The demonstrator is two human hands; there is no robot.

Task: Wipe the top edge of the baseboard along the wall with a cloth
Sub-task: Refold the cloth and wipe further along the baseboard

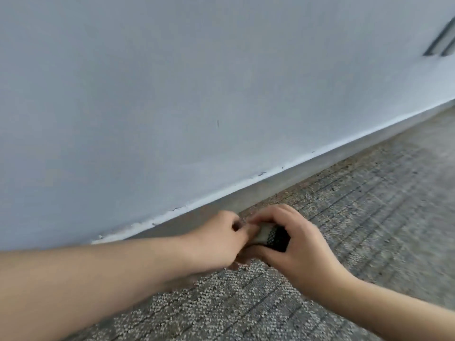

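Note:
A small folded cloth (272,235), pale with a black patterned part, is held between both hands just above the carpet. My left hand (216,242) pinches its left end with curled fingers. My right hand (295,244) curls round its right side from above. Both hands sit close in front of the grey baseboard (307,173), which runs diagonally from lower left to upper right under the pale blue wall (172,94). The baseboard's top edge shows chipped paint near the hands. The cloth is apart from the baseboard.
Grey looped carpet (369,205) covers the floor to the right and in front. A dark framed opening (440,43) sits high on the wall at the far right.

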